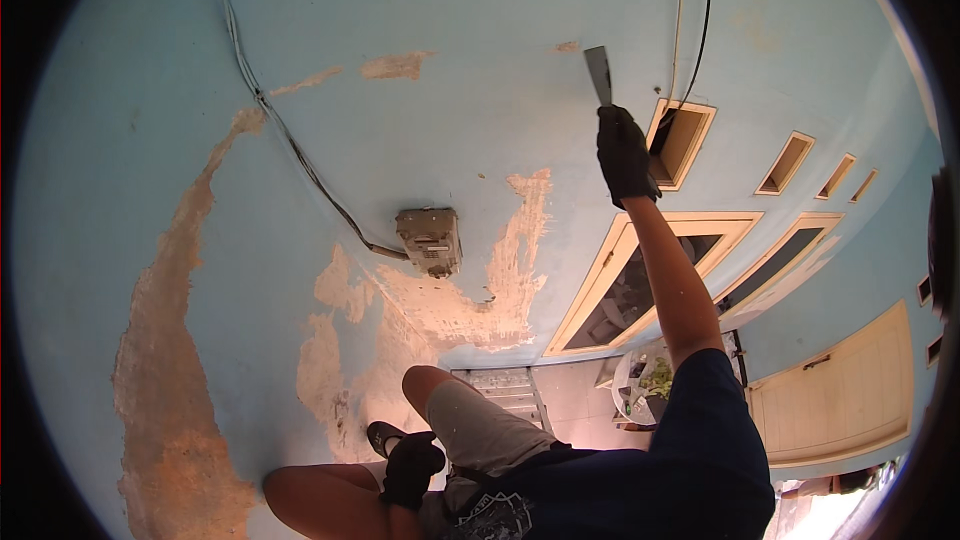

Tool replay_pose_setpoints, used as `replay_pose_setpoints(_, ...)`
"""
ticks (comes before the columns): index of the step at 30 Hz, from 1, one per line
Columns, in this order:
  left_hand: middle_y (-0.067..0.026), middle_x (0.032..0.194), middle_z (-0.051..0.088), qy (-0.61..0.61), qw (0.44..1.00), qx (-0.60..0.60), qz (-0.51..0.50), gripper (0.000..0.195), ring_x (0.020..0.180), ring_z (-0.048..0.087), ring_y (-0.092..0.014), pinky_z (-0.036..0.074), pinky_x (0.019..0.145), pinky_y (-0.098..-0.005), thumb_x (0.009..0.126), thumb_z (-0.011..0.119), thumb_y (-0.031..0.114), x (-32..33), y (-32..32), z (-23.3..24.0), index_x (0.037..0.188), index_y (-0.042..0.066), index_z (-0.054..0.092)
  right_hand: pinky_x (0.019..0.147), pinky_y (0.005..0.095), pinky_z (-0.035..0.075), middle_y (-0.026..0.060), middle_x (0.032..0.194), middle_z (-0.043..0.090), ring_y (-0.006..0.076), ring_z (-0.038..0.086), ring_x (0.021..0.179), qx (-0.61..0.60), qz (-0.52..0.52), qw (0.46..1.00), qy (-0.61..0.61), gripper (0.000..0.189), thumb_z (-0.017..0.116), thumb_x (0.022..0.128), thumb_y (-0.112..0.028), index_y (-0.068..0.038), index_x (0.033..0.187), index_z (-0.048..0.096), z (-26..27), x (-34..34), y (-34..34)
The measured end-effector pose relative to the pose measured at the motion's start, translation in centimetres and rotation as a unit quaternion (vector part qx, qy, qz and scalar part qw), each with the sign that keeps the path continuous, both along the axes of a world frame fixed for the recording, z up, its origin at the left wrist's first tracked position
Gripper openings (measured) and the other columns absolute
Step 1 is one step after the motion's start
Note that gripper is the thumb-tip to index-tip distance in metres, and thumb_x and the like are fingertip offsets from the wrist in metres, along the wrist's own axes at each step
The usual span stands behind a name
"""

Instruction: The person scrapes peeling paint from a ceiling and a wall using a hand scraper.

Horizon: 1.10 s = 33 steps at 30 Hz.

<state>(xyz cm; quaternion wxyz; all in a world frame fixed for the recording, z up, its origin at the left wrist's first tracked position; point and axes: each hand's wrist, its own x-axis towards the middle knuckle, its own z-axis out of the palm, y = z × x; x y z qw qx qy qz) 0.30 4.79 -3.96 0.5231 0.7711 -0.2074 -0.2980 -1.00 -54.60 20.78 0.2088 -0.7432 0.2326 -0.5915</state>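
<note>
My right hand [624, 157], in a black glove, is raised against the light blue wall and closed on the handle of a putty knife [599, 75]. The metal blade points up, its tip just right of a small bare patch [567, 47] in the paint. My left hand [411, 469], also gloved in black, is low by my thighs with its fingers curled; whether it holds anything is hidden. Larger areas of peeled paint [169, 360] run down the wall at the left, and another bare area [517, 270] lies below the blade.
A dusty meter box [429, 241] with cables [300, 154] is fixed to the wall. Vent openings [681, 142] and a framed window [600, 300] are at the right. An aluminium ladder [504, 390] is below me, near a round table [634, 390] with a plant. A door [840, 390] stands lower right.
</note>
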Motion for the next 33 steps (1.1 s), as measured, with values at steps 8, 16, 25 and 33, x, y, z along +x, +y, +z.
replay_pose_setpoints(8,-0.0096,0.084,0.068,-0.248,0.962,0.016,-0.111,0.028,0.074,0.068,-0.019,0.056,0.068,-0.0342,0.093,0.062,0.007,0.3,-0.4,0.4,0.119,-0.003,0.066,0.05,0.0266,0.037,-0.0062,0.063,0.046,0.0035,0.047,0.053,-0.053,-0.054,0.997,-0.035,0.025,0.055,0.107,-0.034,-0.01,0.103,0.064,-2.2,1.7,-3.3)
replay_pose_setpoints(16,-0.0097,0.082,0.068,0.036,0.995,-0.08,-0.039,0.028,0.069,0.066,-0.019,0.053,0.062,-0.0337,0.098,0.059,0.008,-0.2,-0.6,0.6,0.124,-0.004,0.062,0.074,0.0441,0.049,0.0165,0.087,0.063,0.036,0.062,0.081,-0.021,-0.038,0.999,-0.007,0.027,0.05,0.107,-0.028,-0.005,0.102,0.063,-2.5,5.4,1.5)
replay_pose_setpoints(25,-0.0118,0.085,0.069,0.121,0.986,-0.112,0.011,0.03,0.071,0.066,-0.021,0.053,0.063,-0.0357,0.099,0.058,0.011,-0.3,-0.1,0.7,0.125,-0.003,0.062,0.064,0.032,0.048,0.0029,0.069,0.056,0.0103,0.056,0.063,0.014,-0.025,0.998,-0.058,0.026,0.053,0.107,-0.027,-0.005,0.105,0.067,-1.3,-1.1,-1.8)
replay_pose_setpoints(33,-0.0149,0.102,0.071,-0.076,0.993,0.022,-0.085,0.033,0.09,0.07,-0.028,0.057,0.083,-0.0385,0.081,0.069,0.01,0.9,0.3,-4.6,0.114,0.005,0.07,0.068,0.0309,0.049,0.0055,0.08,0.06,0.0171,0.058,0.071,-0.187,0.008,0.982,0.036,0.023,0.054,0.106,-0.026,-0.006,0.103,0.066,-2.1,-0.4,-3.8)
